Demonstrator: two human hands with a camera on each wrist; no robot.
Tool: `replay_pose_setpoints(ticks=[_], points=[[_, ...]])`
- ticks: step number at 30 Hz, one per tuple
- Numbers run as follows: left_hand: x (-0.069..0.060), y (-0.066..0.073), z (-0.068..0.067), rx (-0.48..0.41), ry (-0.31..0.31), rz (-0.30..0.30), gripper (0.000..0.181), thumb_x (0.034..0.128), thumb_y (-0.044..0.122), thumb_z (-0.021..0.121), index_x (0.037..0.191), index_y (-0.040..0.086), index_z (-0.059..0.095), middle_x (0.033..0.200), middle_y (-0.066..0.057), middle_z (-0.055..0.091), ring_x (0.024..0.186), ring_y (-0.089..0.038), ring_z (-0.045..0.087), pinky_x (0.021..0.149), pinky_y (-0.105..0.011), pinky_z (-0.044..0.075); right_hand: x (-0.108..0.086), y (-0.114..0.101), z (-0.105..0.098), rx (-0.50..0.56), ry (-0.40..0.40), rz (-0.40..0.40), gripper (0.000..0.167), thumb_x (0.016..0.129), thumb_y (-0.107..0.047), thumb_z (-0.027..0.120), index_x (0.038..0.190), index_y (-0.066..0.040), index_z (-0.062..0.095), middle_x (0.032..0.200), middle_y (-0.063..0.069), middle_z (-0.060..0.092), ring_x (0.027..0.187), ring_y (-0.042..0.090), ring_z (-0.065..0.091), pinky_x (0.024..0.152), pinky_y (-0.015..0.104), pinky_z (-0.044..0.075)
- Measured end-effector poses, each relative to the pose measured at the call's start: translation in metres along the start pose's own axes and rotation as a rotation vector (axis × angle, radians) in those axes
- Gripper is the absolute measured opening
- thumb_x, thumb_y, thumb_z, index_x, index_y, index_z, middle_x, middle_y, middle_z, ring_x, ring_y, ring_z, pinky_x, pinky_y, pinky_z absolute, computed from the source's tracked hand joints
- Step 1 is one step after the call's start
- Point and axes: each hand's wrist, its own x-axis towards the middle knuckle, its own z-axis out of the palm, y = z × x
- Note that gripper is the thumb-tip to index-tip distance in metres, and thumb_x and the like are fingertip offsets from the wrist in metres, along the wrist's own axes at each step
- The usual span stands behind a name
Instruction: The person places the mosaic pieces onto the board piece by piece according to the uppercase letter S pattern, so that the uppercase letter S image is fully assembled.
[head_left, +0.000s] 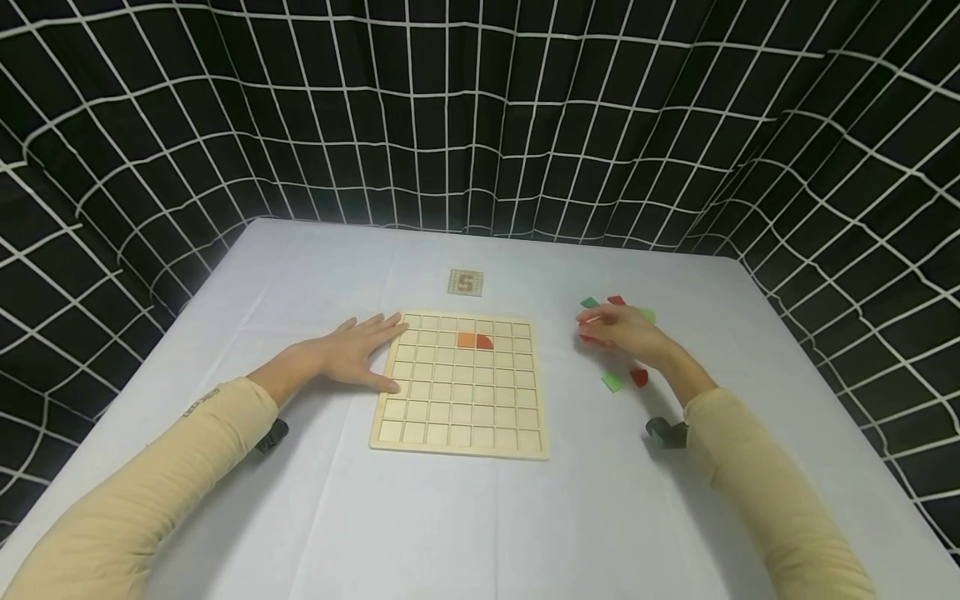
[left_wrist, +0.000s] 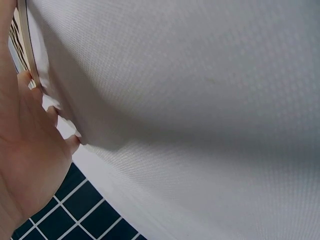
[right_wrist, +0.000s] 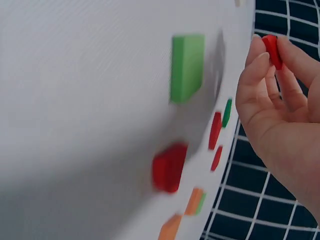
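Nearest is the gridded board, with a green block and a red block loose to its right. The left hand spreads, fingers straight, at the board's left edge. An orange tile and a red quarter-round sit in adjoining cells. Right of the board the right hand pinches a red piece — picking up seems the step in hand, and the next move calls for a steady grip. Farthest lies a patterned square.

1. My white-covered counter spans the frame's lower half.
2. Mid-frame, I see a gridded board lying on it.
3. Just above lies a small square card.
4. Right of centre, loose green pieces and red pieces.
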Motion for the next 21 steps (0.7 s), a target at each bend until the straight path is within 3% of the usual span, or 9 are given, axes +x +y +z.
replay_pose_setpoints(ticks=[5,9,14,21], points=[[-0.001,0.000,-0.001,-0.003,-0.002,0.000,0.107,0.0764,0.071,0.060,0.154,0.011,0.016,0.158,-0.011,0.004,0.142,-0.037,0.005,0.110,-0.061,0.002,0.006,-0.015,0.011,0.074,-0.066,-0.057,0.043,0.094,-0.023,0.063,0.130,-0.002,0.054,0.108,0.013,0.063,0.092,0.025,0.059,0.081,0.030,0.049],[0.000,0.000,-0.001,0.004,-0.008,-0.006,0.107,0.0764,0.071,0.060,0.154,0.012,0.016,0.159,-0.009,0.003,0.143,-0.035,0.005,0.110,-0.060,0.002,0.013,-0.023,0.020,0.117,-0.078,-0.069,0.044,0.092,-0.022,0.065,0.132,-0.005,0.055,0.107,0.011,0.065,0.092,0.026,0.058,0.082,0.031,0.048],[0.000,-0.001,-0.001,0.009,-0.010,-0.011,0.107,0.0764,0.072,0.059,0.154,0.013,0.016,0.159,-0.008,0.002,0.143,-0.034,0.004,0.110,-0.060,0.002,0.023,-0.034,0.032,0.118,-0.074,-0.053,0.041,0.089,-0.024,0.070,0.125,-0.007,0.061,0.106,0.007,0.067,0.094,0.024,0.058,0.084,0.032,0.048],[-0.001,0.001,0.000,0.001,0.002,-0.006,0.106,0.0770,0.070,0.060,0.153,0.010,0.017,0.158,-0.012,0.004,0.142,-0.038,0.005,0.109,-0.062,0.002,0.029,-0.051,0.047,0.180,-0.112,-0.069,0.037,0.085,-0.017,0.074,0.116,-0.001,0.060,0.097,0.005,0.069,0.088,0.021,0.056,0.082,0.032,0.047]])
